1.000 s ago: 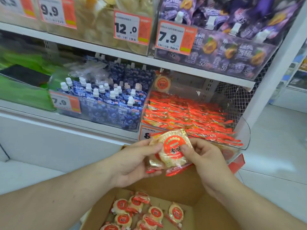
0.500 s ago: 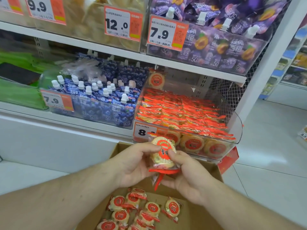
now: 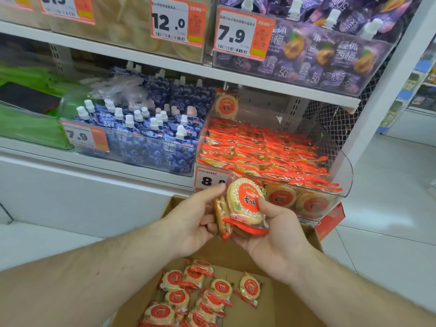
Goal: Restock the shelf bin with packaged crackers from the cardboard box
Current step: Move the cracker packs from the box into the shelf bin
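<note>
- The price tag (image 3: 210,179) on the shelf bin (image 3: 339,161) reads "8"; a cracker pack (image 3: 245,200) covers its remaining digits.
- The cardboard box (image 3: 271,300) is cut off by the bottom edge.
- The top-left price tag (image 3: 67,7) is cropped.

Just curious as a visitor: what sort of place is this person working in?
Most likely a shop's snack aisle. Orange price tags hang on shelves of clear bins: jelly pouches in one, and crackers, held in both hands, going from a cardboard box into another.
</note>
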`<control>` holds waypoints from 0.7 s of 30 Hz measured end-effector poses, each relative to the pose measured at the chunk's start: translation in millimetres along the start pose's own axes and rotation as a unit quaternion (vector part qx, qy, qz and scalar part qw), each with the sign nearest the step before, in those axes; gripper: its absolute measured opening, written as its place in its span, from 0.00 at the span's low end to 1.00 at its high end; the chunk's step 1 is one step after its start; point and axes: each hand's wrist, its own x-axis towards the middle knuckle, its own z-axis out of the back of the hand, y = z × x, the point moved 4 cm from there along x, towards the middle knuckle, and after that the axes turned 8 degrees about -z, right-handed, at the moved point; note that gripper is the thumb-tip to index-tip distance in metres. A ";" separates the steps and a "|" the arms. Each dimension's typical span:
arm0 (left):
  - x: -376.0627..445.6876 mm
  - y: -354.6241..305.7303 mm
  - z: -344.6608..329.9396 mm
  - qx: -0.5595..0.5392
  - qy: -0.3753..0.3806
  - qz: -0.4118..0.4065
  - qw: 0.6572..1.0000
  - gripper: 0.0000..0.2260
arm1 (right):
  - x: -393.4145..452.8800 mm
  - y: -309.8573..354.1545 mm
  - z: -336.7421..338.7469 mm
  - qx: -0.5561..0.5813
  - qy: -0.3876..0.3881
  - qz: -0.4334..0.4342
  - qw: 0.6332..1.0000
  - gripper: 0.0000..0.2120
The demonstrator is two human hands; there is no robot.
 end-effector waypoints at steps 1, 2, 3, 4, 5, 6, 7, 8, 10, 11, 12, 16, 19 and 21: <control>0.3 0.7 1.0 0.015 0.012 0.001 1.000 0.09 | -0.3 -0.8 0.6 0.004 0.005 -0.004 1.000 0.18; 0.9 0.9 2.5 0.025 0.024 0.000 0.999 0.10 | -0.9 -1.2 1.4 0.008 0.008 -0.007 1.000 0.18; 1.2 0.9 4.1 0.034 0.032 -0.003 0.999 0.10 | -1.4 -1.2 2.0 0.014 0.010 -0.009 1.000 0.19; 0.4 0.6 4.7 0.042 0.039 -0.008 0.998 0.09 | -2.0 -1.0 2.2 0.019 0.013 -0.010 1.000 0.19; -0.1 0.3 5.3 0.051 0.044 -0.016 0.998 0.07 | -2.8 -0.5 2.0 0.023 0.014 -0.010 1.000 0.18; -1.0 -0.1 5.7 0.058 0.050 -0.026 0.997 0.05 | -3.9 -0.2 1.4 0.024 0.015 -0.009 1.000 0.18; -1.8 0.0 6.0 0.061 0.057 -0.037 0.996 0.07 | -4.8 -0.1 0.4 0.024 0.018 -0.010 1.000 0.18; -2.2 -0.1 6.4 0.059 0.067 -0.044 0.995 0.13 | -5.7 -0.1 -0.7 0.023 0.022 -0.012 0.999 0.18; -1.9 -0.1 6.9 0.035 0.087 -0.043 0.995 0.21 | -7.9 0.3 -3.2 0.021 0.025 -0.014 0.999 0.19; -2.8 -1.1 6.5 0.024 0.091 -0.041 0.995 0.20 | -8.4 1.1 -4.0 0.021 0.025 -0.012 0.999 0.18; -3.7 -2.3 6.4 0.013 0.087 -0.038 0.995 0.18 | -8.9 2.6 -4.6 0.021 0.024 -0.009 0.999 0.18; -2.5 -6.4 8.4 -0.029 0.050 -0.012 0.998 0.14 | -7.7 12.7 -2.5 -0.037 -0.012 0.043 0.998 0.16; -3.7 -9.5 4.8 -0.036 0.043 0.006 0.998 0.21 | -6.0 11.3 -1.5 -0.140 -0.037 0.076 0.986 0.13; -6.7 -11.5 -2.0 -0.049 0.071 0.010 0.996 0.27 | -5.5 3.5 -3.0 -0.220 -0.035 0.073 0.972 0.13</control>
